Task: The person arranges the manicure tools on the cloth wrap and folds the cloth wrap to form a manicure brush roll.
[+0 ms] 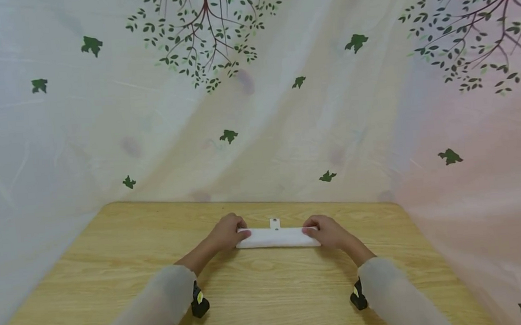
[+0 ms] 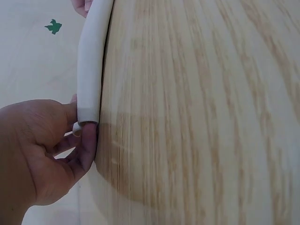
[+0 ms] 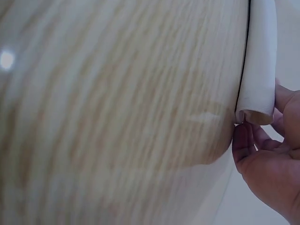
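A long white roll [image 1: 275, 238], seemingly of soft sheet material, lies crosswise on the wooden table in the head view. From the middle of its far side sticks a small white tab [image 1: 275, 223] with dark dots that look like snaps. My left hand [image 1: 227, 233] pinches the left end of the roll, thumb on the near face and fingers behind. At the opposite end, my right hand [image 1: 332, 232] holds it the same way. The right wrist view shows the hollow open end of the roll [image 3: 261, 61], with fingertips under its edge.
The wood-grain table [image 1: 271, 294] has rounded far corners. Behind and beside it hangs a pale curtain [image 1: 260, 157] printed with branches and green leaves. A small black device [image 1: 200, 302] sits on the left wrist, and another black device [image 1: 358, 296] on the right.
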A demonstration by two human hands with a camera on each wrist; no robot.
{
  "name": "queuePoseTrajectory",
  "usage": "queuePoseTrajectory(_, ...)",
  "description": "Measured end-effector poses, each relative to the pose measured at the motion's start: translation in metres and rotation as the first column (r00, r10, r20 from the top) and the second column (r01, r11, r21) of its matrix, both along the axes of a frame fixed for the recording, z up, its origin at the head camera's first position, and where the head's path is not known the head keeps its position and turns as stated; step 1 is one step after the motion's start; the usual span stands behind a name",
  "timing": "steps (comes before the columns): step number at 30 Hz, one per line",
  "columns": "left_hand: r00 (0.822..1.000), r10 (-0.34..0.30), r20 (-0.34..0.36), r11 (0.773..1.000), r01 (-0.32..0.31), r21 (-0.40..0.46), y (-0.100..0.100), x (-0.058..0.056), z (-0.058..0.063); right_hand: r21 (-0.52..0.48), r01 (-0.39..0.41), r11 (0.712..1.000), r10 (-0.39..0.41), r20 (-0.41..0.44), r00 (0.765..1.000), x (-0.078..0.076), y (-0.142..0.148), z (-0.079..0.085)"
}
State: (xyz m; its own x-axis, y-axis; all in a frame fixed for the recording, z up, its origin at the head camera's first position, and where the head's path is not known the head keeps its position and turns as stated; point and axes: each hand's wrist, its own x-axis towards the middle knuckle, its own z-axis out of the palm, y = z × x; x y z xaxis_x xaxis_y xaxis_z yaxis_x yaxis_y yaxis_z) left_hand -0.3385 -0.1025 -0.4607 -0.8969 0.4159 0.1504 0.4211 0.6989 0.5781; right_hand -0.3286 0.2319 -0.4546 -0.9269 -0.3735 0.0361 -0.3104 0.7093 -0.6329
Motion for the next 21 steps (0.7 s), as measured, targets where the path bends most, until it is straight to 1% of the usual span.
queuePoseTrajectory(3, 1.0, -0.007, -0.025, 1.0, 0.006, -0.001, 0.001, -0.001, 0.0, -0.027, 0.011, 1.0, -0.011, 0.017, 1.0, 0.0, 0.002, 0.0)
queuePoseTrajectory(6, 1.0, 0.002, -0.018, 1.0, -0.001, 0.002, 0.002, -0.002, -0.001, -0.04, 0.015, 0.999, -0.014, 0.03, 0.999, 0.0, 0.003, 0.0)
queuePoseTrajectory(10, 1.0, 0.027, -0.01, 1.0, -0.027, -0.008, 0.004, -0.004, -0.002, -0.043, 0.017, 0.999, -0.015, 0.036, 0.999, 0.0, 0.004, 0.0)
queuePoseTrajectory(13, 0.998, 0.034, -0.058, 0.999, -0.036, -0.035, 0.009, -0.003, -0.003, -0.05, 0.03, 0.998, -0.027, 0.05, 0.998, 0.0, 0.003, 0.0)
queuePoseTrajectory(14, 0.996, 0.024, -0.084, 0.998, -0.028, -0.048, 0.011, -0.002, -0.003, -0.054, 0.03, 0.998, -0.027, 0.054, 0.998, 0.0, 0.003, 0.0)
queuePoseTrajectory(16, 0.99, -0.02, -0.143, 0.996, 0.008, -0.087, 0.016, 0.0, -0.003, -0.063, 0.041, 0.997, -0.036, 0.072, 0.997, 0.0, 0.003, 0.0)
queuePoseTrajectory(19, 0.972, -0.132, -0.196, 0.983, 0.103, -0.153, 0.024, 0.004, -0.003, -0.073, 0.047, 0.996, -0.041, 0.089, 0.995, -0.001, 0.002, 0.001)
queuePoseTrajectory(21, 0.955, -0.209, -0.212, 0.964, 0.165, -0.207, 0.028, 0.006, -0.003, -0.069, 0.048, 0.996, -0.042, 0.092, 0.995, -0.002, 0.001, 0.001)
